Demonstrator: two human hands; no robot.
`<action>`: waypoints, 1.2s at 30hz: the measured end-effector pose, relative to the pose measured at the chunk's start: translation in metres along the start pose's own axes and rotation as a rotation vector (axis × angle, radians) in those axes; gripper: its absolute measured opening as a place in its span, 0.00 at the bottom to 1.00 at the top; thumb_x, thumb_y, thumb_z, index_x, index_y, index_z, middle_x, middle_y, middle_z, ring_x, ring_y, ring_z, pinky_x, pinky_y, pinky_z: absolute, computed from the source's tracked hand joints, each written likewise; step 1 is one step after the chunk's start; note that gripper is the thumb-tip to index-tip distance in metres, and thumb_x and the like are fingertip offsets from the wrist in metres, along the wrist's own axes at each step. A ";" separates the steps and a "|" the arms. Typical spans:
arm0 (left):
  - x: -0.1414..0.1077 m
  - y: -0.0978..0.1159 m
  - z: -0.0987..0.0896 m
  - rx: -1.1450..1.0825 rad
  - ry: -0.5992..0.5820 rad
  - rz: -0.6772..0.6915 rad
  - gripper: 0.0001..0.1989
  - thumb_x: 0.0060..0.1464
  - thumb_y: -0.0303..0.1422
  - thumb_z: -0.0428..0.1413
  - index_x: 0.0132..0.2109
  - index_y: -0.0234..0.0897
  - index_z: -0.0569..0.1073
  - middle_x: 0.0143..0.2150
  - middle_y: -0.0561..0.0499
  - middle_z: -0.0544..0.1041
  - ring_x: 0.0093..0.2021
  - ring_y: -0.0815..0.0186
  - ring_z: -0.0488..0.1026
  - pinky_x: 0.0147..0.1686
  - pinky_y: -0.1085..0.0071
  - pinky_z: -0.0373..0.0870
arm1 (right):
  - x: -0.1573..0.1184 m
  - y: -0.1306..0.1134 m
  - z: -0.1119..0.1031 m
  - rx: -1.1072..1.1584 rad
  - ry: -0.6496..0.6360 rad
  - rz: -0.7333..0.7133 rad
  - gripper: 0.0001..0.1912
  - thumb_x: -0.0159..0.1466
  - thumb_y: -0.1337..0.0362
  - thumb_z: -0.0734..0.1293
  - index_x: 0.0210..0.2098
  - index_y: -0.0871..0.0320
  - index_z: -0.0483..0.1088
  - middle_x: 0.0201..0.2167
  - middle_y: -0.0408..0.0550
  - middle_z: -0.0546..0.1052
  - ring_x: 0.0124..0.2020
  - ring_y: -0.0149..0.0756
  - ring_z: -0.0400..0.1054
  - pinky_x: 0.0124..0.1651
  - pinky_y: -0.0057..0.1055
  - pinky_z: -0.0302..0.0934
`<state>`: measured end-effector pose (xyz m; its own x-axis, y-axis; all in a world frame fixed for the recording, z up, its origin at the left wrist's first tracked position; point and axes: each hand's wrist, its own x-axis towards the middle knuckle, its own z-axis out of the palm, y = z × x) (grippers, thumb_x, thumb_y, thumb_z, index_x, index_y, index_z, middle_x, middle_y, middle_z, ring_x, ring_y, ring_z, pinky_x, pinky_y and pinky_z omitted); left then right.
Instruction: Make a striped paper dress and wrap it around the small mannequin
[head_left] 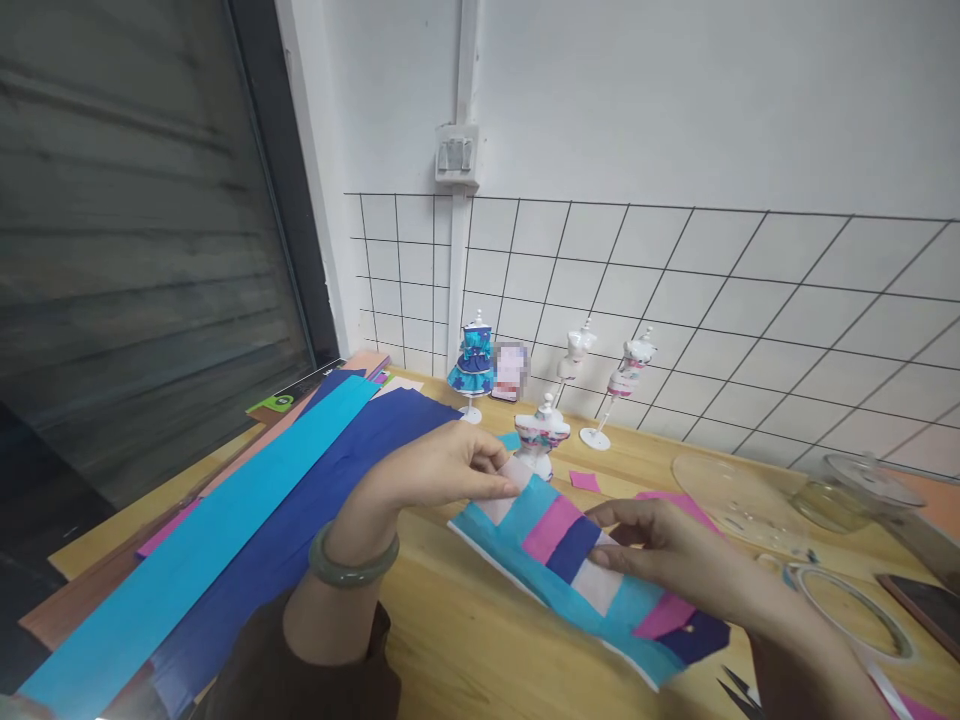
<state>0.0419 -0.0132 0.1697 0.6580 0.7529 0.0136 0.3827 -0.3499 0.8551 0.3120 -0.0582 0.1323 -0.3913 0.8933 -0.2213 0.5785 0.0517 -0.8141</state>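
Left fingers [501, 487], right fingers [628, 560] pinched on striped strip [553, 532]; see-through bowl [831, 506] beyond, contents unclear.

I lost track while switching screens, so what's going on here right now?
A person holds a patchwork strip of light blue, pink, dark blue and pale pieces over the wooden table. The left hand pinches the pale piece at its upper left end; the right hand grips it near the middle of its upper edge. Just beyond stands a small white dress form with patterned wrapping. Farther back is a blue tiered dress on another form.
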 end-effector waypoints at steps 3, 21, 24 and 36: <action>0.000 -0.001 -0.002 0.024 0.067 0.001 0.12 0.50 0.40 0.56 0.29 0.34 0.74 0.23 0.56 0.66 0.23 0.73 0.60 0.21 0.76 0.54 | -0.002 0.007 -0.001 0.079 -0.046 0.047 0.20 0.56 0.45 0.68 0.32 0.57 0.73 0.27 0.45 0.76 0.29 0.35 0.72 0.31 0.29 0.67; 0.014 -0.014 0.000 -0.022 0.227 0.101 0.12 0.54 0.38 0.54 0.32 0.34 0.74 0.28 0.51 0.74 0.30 0.68 0.70 0.31 0.71 0.65 | -0.018 -0.014 -0.008 -0.204 0.837 0.012 0.23 0.57 0.42 0.63 0.38 0.54 0.74 0.24 0.43 0.71 0.18 0.30 0.61 0.23 0.29 0.57; 0.018 -0.014 0.002 -0.031 0.226 0.111 0.11 0.53 0.37 0.54 0.32 0.33 0.74 0.28 0.51 0.74 0.30 0.68 0.70 0.30 0.72 0.64 | -0.016 -0.014 -0.008 -0.253 0.894 0.007 0.21 0.58 0.44 0.63 0.38 0.53 0.75 0.22 0.42 0.70 0.18 0.30 0.61 0.24 0.30 0.56; 0.021 -0.017 0.002 -0.005 0.258 0.159 0.08 0.53 0.34 0.54 0.32 0.34 0.74 0.31 0.51 0.75 0.33 0.68 0.71 0.33 0.71 0.65 | -0.006 0.005 -0.015 -0.363 0.974 -0.180 0.17 0.58 0.47 0.65 0.34 0.53 0.75 0.24 0.41 0.74 0.17 0.29 0.64 0.26 0.30 0.59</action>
<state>0.0504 0.0078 0.1540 0.5231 0.8055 0.2783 0.2838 -0.4726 0.8343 0.3282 -0.0568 0.1373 0.1578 0.8238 0.5444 0.8114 0.2060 -0.5469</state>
